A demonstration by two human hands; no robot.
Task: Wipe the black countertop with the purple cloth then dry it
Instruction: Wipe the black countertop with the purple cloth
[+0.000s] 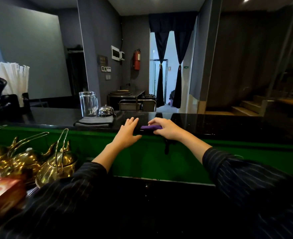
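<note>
A: Where is the cloth (150,127) to be found?

B: It is seen folded small at the near edge of the black worktop (211,125), about the middle. It is covered by the right hand (166,129), whose fingers are curled over it and round its far side. Only a purple strip is shown at the left of that hand.

A: And the left hand (127,131)?

B: It is laid flat on the worktop just left of the cloth, fingers straight and a little spread, with nothing held. Whether the cloth is touched by it cannot be told.

A: How is the cloth expected to handle?

B: It is judged light, soft and limp, so little grip is needed. If dragged by one corner, it would likely be bunched or unfolded. It is best taken from above, the palm spread across the pad and pressure given downward. Whether it is damp cannot be told. The polished worktop is judged slick, so an easy glide is expected.

A: What is to be minded nearby?

B: A folded grey cloth (94,122) lies to the left, with a glass mug (88,103) and a bell (106,110) at its far edge. The mug is judged fragile. Brass kettles (56,163) are grouped near left, below the worktop.
</note>
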